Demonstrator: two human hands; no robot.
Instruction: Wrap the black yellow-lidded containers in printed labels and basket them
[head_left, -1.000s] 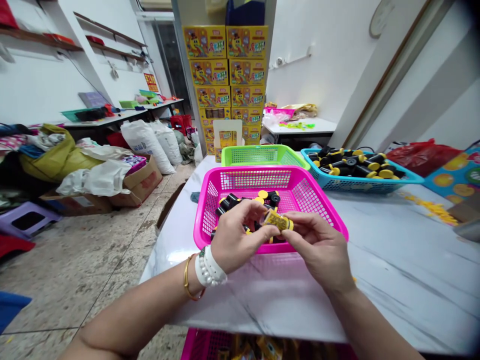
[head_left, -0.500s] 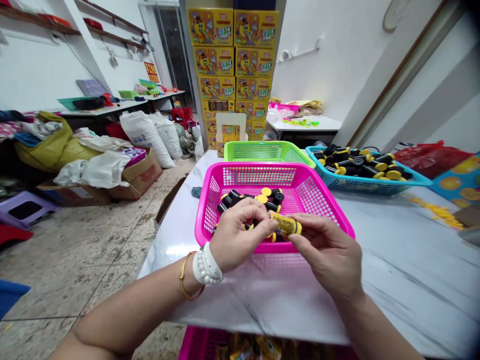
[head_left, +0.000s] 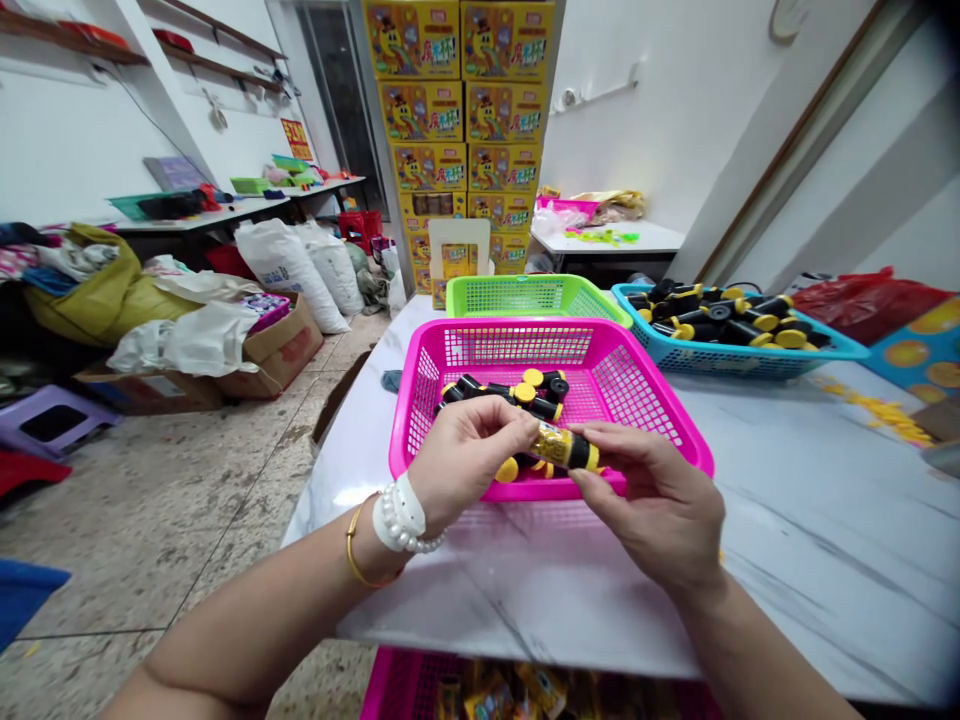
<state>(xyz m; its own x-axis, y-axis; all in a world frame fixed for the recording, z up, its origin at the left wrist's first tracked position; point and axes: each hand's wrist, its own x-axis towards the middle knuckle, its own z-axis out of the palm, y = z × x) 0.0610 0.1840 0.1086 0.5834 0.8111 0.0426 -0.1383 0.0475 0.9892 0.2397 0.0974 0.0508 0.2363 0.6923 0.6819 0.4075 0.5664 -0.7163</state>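
Observation:
Both of my hands pinch one small black tube with a yellow wrapper and a yellow cap (head_left: 564, 447), held level above the near rim of a pink basket (head_left: 660, 405). My left hand (head_left: 461, 455) grips its left end; my right hand (head_left: 660, 505) grips its right end from below. Several black tubes with yellow caps (head_left: 517, 390) lie inside the pink basket. A white bead bracelet and a gold bangle sit on my left wrist.
A green basket (head_left: 525, 297) stands behind the pink one. A blue basket (head_left: 750, 355) full of black-and-yellow tubes is at the back right. All rest on a white marble table (head_left: 825, 540). Yellow cartons (head_left: 465, 130) are stacked beyond. Another pink basket (head_left: 420, 690) sits under the table.
The tube has stayed pinched between both hands over the basket's near rim; they shifted slightly right and up in the picture as the camera moved. More of the tube's black body now shows.

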